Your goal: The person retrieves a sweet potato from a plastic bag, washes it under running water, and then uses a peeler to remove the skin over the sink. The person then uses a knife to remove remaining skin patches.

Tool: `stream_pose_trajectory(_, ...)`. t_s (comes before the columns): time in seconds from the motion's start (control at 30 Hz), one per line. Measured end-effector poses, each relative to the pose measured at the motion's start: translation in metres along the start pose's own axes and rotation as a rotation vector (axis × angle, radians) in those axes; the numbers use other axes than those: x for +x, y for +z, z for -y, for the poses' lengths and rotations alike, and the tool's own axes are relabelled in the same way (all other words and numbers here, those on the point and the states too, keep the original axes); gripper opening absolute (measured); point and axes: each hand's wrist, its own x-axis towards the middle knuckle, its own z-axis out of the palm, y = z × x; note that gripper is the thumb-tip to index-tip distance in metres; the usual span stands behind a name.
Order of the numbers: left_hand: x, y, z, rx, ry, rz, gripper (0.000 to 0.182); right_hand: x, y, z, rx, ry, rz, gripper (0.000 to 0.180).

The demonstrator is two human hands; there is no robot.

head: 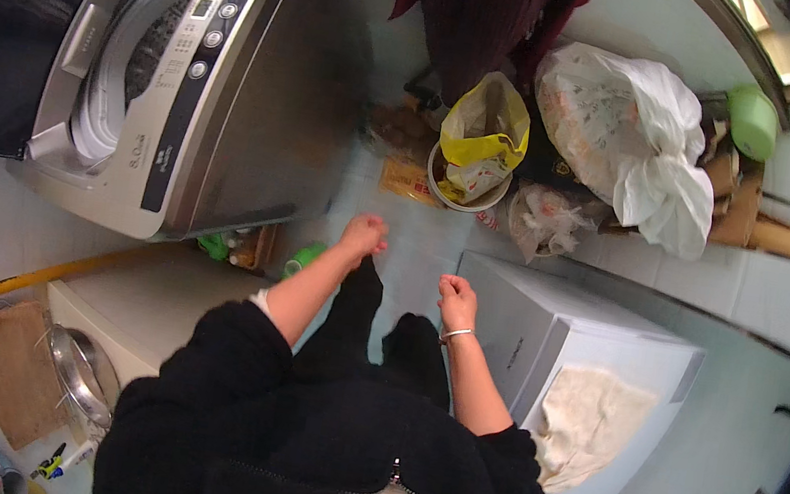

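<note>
My left hand (365, 235) hangs over the floor with its fingers curled in, and I see nothing held in it. It is nearest to the lower edge of a top-loading washing machine (274, 86) with its lid up. My right hand (459, 303) is also loosely curled, with no thing visible in it and a bracelet (457, 334) at the wrist. Beside that hand, to its right, stands a low white appliance (498, 322), perhaps a small refrigerator or freezer. A cream cloth (594, 423) lies over it.
Ahead on the floor, a bin (466, 200) holds a yellow plastic bag (483, 149). A tied white sack (620, 127) and a clear bag (546, 219) are to its right. Dark red clothing (484, 17) shows at the top. A wooden board (14, 371) and metal basin (78, 373) stand lower left.
</note>
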Motion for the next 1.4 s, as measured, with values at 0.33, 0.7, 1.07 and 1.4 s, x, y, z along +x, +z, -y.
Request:
stream_pose_trajectory(0.33,0.123,-0.004,-0.034,0.277,0.136,-0.146,0.046,0.108,0.084,0.013,0.148,0.308,0.207,0.016)
stream_pose_trajectory(0.7,0.346,0.008,-0.052,1.009,0.255,-0.262,0.056,0.240,0.158,-0.034,0.408,0.403,0.148,0.013)
stream_pose_trajectory(1.07,0.535,-0.010,0.009,1.509,0.470,-0.183,0.047,0.296,0.195,-0.056,0.514,0.191,0.174,0.019)
stream_pose_trajectory(1.4,0.534,-0.032,0.065,1.514,0.211,-0.222,0.039,0.302,0.204,-0.028,0.557,0.352,0.209,0.021)
